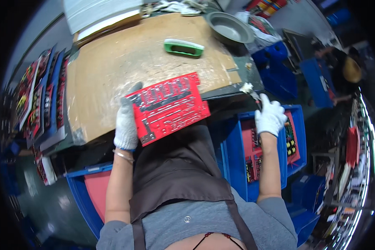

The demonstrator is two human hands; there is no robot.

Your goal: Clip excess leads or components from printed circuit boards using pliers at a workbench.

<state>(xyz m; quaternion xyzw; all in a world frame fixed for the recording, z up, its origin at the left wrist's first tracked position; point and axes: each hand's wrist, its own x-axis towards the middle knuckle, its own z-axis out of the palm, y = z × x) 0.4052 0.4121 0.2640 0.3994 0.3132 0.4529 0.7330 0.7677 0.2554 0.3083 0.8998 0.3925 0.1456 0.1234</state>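
My left hand (126,125), in a white knit glove, grips the left edge of a red circuit board (171,110). The board is tilted over the bench's front edge and my apron, with rows of solder points and dark strips facing up. Off to the right, my gloved right hand (271,116) is closed around a small slim tool (256,100), mostly hidden by the fingers. Its kind does not show. By the tool's tip is a white crumpled clump (246,88), at the bench corner. The two hands are well apart.
Brown board (108,75) covers the bench, with a green-and-white brush-like thing (184,47) and a grey basin (229,27) at the back. Blue bins (233,166) with circuit boards stand right, upright boards (50,91) left. Another person (341,66) works at far right.
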